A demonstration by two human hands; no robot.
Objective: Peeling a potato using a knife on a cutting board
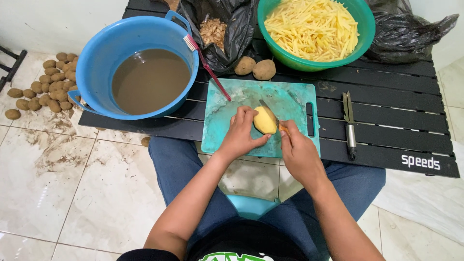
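Your left hand (240, 133) grips the peeled potato (265, 120) on the turquoise cutting board (227, 121), fingers closed round its near side. Your right hand (298, 150) is closed on a knife (268, 110); the orange handle is mostly hidden, so I judge that from the blade resting on the potato. The left fingertips sit just beside the blade: a slip on the wet, rounded potato could nick them. The board overhangs the black slatted tabletop (386, 111) toward your lap and could tip under pressure. White lettering marks the tabletop's near right corner. Farther off, black plastic bags (406, 34) flank the green bowl of potato sticks (314, 29); the blue tub of muddy water (140, 67) carries no label.
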